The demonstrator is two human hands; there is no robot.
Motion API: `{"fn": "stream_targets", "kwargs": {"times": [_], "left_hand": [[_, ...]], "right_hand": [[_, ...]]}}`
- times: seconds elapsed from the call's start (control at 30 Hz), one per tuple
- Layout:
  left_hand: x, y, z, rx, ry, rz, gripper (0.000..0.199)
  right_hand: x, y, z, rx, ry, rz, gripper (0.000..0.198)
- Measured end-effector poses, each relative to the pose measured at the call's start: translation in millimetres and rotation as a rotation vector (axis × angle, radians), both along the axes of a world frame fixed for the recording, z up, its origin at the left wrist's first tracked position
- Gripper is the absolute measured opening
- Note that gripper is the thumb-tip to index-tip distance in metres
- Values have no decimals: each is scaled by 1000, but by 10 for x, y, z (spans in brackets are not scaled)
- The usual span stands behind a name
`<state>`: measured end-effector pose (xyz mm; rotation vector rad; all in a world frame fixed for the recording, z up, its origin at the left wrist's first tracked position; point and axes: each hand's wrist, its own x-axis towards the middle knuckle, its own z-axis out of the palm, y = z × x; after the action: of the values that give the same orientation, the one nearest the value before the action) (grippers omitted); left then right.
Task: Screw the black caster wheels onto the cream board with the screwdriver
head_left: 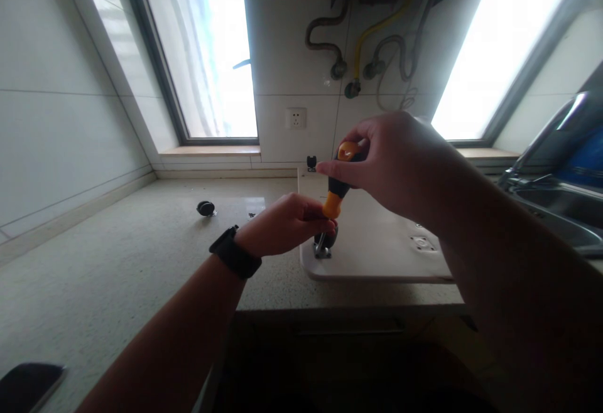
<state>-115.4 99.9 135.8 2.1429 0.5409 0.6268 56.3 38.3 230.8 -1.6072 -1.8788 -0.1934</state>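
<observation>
My right hand [386, 159] is closed around the orange-and-black handle of a screwdriver [334, 203], which tilts down toward a small caster [332, 236]. The caster's metal plate lies on the near left corner of a white board [372, 243], and the screwdriver's tip is at that plate. My left hand [287, 225], with a black band on the wrist, pinches the screwdriver's shaft just below the handle, close to the caster's dark wheel. Its fingertips partly cover the wheel. Another caster [311, 162] stands at the board's far left corner.
On the speckled countertop [155, 275] to the left lie a loose black caster [206, 208] and small parts [252, 215]. A dark object [31, 386] rests at the lower left. At the right are a sink [560, 212] and faucet [541, 137]. A wall socket [296, 118] is behind.
</observation>
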Motion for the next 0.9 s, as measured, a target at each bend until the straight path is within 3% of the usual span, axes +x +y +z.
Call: {"fn": "stream_targets", "kwargs": {"times": [0.37,0.63,0.9], "left_hand": [[-16,11,-16,19,21,-33,20],[-13,9,-17,79,46,0,19],[-19,29,-26,123,87,92,21]], "right_hand": [[-40,-38,-21,-40,0,-51,43],[-134,-36,-58,67,-17,-142,39],[-48,88,-191,210,35,1,39]]}}
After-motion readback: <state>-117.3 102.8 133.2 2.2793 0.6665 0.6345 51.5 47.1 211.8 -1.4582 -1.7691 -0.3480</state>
